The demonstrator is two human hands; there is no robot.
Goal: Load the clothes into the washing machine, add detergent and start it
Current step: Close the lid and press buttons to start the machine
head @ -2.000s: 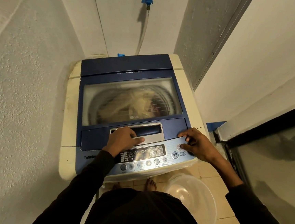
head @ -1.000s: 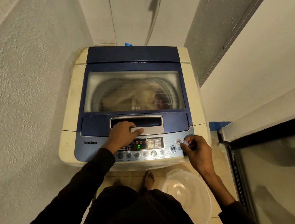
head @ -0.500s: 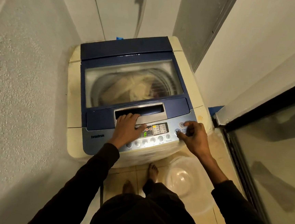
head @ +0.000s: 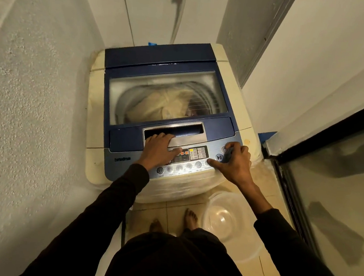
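Observation:
A top-loading washing machine with a blue lid stands against the back wall, lid down. Through its clear window I see cream-coloured clothes lying in the drum. My left hand rests flat on the lid handle recess and the left part of the control panel, fingers apart, holding nothing. My right hand lies on the panel's right end, thumb tip on a round button in the bottom row, fingers curled over the start/pause and power buttons. Small lights glow on the display. No detergent is in view.
A clear plastic basin sits on the tiled floor at the machine's front right, beside my bare feet. Rough walls close in on the left and back. A dark-framed glass door runs along the right.
My right thumb has slid left to the bottom row of buttons. My left hand stays on the lid handle. The green letter on the display is now hidden behind my left hand.

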